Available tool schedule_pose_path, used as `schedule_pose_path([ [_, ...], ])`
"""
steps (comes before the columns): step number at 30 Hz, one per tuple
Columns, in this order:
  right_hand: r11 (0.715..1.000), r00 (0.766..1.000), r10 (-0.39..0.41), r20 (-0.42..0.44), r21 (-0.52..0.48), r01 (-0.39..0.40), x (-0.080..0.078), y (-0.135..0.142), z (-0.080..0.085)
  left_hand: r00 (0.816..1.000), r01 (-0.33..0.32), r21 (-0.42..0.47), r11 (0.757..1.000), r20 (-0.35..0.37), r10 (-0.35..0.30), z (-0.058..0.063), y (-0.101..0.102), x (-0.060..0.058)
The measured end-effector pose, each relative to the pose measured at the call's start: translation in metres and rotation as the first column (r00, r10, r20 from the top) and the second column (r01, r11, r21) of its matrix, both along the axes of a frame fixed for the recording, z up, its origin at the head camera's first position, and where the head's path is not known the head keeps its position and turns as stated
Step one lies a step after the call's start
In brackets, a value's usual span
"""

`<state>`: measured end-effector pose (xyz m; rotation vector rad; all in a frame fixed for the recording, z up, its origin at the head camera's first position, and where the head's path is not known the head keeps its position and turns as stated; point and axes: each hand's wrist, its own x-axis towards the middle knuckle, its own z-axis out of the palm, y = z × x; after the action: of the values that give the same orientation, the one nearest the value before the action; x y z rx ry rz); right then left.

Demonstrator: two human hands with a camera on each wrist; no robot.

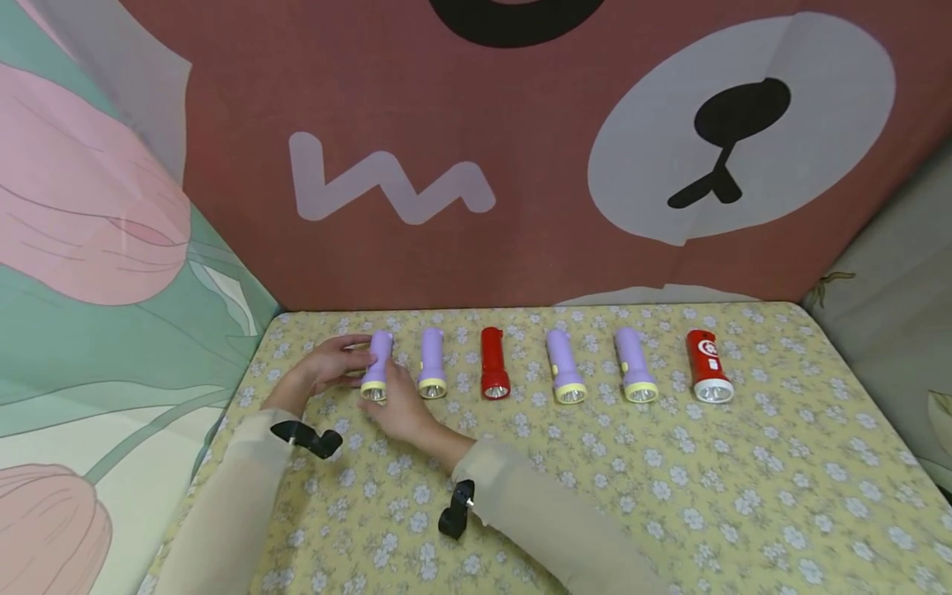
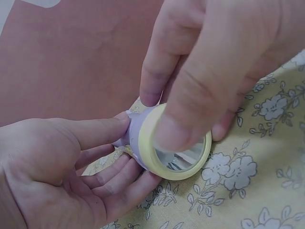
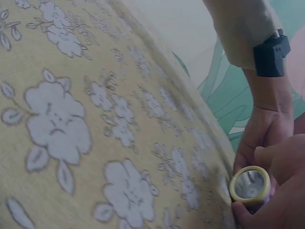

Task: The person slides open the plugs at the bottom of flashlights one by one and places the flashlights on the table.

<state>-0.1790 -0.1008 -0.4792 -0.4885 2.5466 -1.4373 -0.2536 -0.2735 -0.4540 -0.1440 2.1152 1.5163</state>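
Observation:
A purple flashlight (image 1: 380, 354) with a pale yellow head ring lies at the left end of a row, its lens toward the person. My left hand (image 1: 327, 368) holds its body from the left, thumb on one side and fingers curled beneath in the left wrist view. From the right, my right hand (image 1: 405, 409) grips around the head end. Its thumb (image 2: 174, 131) overlaps the yellow rim and part of the lens in the left wrist view. Nearest on the right is a second purple flashlight (image 1: 432, 359), just beyond the right hand's fingers.
Farther along the row lie a red flashlight (image 1: 493, 359), two more purple flashlights (image 1: 564, 359) (image 1: 632, 359) and a red flashlight with a silver head (image 1: 706, 359). A yellow floral cloth (image 1: 595, 496) covers the table. Printed fabric walls (image 1: 521, 256) stand behind and at both sides.

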Motion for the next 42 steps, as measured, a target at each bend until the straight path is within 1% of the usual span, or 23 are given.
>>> schedule_pose_path([
  [2,1.000,1.000,-0.024,-0.008,-0.014,0.023,-0.001,-0.002,-0.003,1.000,0.001,0.009,1.000,0.006,-0.001,-0.001,0.000,0.000],
  [8,0.992,0.995,-0.093,0.020,-0.087,0.095,-0.003,-0.006,-0.011,1.000,-0.004,0.043,0.999,0.013,0.004,-0.002,-0.001,0.000],
  [17,0.974,0.982,-0.183,-0.042,-0.143,0.175,-0.002,-0.013,-0.023,1.000,-0.007,0.077,0.997,0.009,0.007,-0.006,-0.003,-0.001],
  [23,0.969,0.974,-0.209,-0.084,-0.153,0.195,-0.001,-0.014,-0.028,1.000,-0.007,0.087,0.996,0.013,0.006,-0.008,-0.005,-0.001],
  [28,0.963,0.969,-0.229,-0.089,-0.165,0.212,0.001,-0.014,-0.026,1.000,0.002,0.081,0.997,0.020,-0.003,-0.006,-0.005,0.000],
  [34,0.959,0.967,-0.233,-0.099,-0.187,0.212,0.002,-0.013,-0.023,1.000,0.010,0.068,0.998,0.023,-0.012,-0.005,-0.005,0.000],
  [42,0.953,0.971,-0.231,-0.062,-0.216,0.213,0.003,-0.014,-0.025,1.000,0.026,0.063,0.998,-0.007,-0.025,-0.008,-0.008,0.002],
])
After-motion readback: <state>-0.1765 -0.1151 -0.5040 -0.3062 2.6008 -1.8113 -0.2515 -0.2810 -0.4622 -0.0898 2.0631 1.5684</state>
